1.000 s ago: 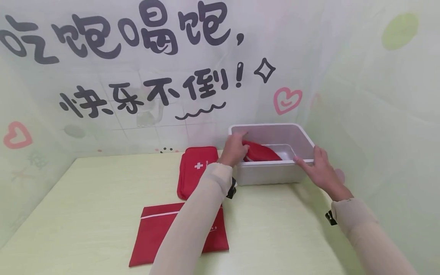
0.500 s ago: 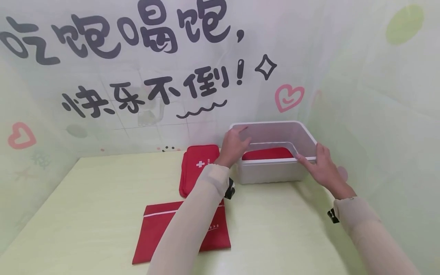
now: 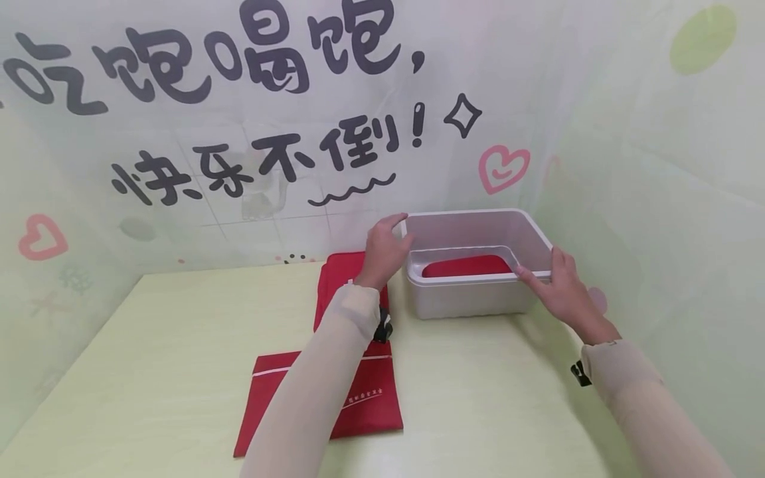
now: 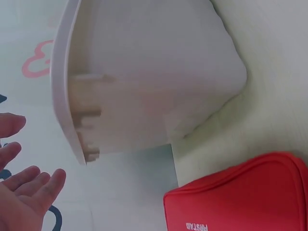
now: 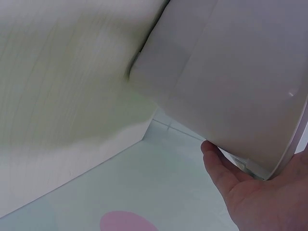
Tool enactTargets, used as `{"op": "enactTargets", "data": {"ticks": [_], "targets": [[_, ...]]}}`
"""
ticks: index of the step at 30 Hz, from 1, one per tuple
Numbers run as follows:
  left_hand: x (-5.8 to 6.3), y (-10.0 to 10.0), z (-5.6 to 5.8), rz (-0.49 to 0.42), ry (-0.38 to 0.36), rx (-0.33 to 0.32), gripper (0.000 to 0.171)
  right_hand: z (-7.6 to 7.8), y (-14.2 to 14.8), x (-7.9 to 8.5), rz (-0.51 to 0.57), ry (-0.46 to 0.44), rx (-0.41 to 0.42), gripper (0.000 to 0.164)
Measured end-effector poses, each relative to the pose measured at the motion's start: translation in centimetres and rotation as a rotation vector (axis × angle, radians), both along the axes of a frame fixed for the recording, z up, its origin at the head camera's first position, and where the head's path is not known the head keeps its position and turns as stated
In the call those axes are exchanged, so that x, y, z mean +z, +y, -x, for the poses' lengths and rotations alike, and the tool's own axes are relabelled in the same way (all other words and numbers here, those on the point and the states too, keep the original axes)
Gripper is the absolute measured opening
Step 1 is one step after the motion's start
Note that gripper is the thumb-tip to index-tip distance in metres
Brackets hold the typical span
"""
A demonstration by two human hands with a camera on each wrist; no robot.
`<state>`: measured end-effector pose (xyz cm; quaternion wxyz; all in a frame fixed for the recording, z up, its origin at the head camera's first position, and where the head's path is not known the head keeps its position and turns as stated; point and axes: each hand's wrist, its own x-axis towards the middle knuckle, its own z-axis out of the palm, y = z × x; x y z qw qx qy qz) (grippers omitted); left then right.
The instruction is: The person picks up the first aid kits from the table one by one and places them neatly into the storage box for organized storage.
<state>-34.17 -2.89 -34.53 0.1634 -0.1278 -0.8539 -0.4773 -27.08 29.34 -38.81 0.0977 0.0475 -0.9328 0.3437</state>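
A light grey plastic box (image 3: pixel 478 295) with a white rim stands at the back right, and a red pouch (image 3: pixel 469 266) lies inside it, partly hidden by the front wall. My right hand (image 3: pixel 558 285) grips the box's right front corner, thumb over the rim and fingers along the outside. Just outside the left rim is my left hand (image 3: pixel 382 252), its fingers spread and holding nothing; the left wrist view shows them apart from the box. Below that hand, a red first aid pouch (image 4: pixel 240 197) lies on the table, partly covered by the hand and sleeve.
Nearer the front, a flat red document bag (image 3: pixel 370 405) with a white stripe lies under the left forearm. The pale wooden table (image 3: pixel 179 345) reaches the printed wall sheet (image 3: pixel 239 119) at the back. Another sheet (image 3: pixel 657 199) hangs close on the right.
My left hand has let go of the red pouch, which now lies flat in the box, and has moved left out over the rim. The right hand stays at the corner.
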Motion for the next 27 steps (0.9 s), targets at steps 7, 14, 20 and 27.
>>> {"op": "enactTargets", "data": {"ticks": [7, 14, 20, 27], "targets": [[-0.4, -2.0, -0.2, -0.059, -0.042, 0.031, 0.044, 0.0, 0.0, 0.0, 0.004, 0.002, -0.007, 0.093], [-1.2, -4.1, -0.3, -0.072, -0.045, 0.056, 0.045, 0.0, 0.0, -0.1, -0.008, 0.001, -0.012, 0.095], [-1.8, -5.7, -0.6, -0.071, -0.086, 0.108, 0.046, -0.1, -0.1, 0.0, -0.009, 0.002, -0.018, 0.095], [-3.3, -7.5, -0.2, -0.042, -0.139, 0.186, 0.047, -0.2, -0.2, 0.0, -0.003, -0.007, -0.017, 0.094]]}}
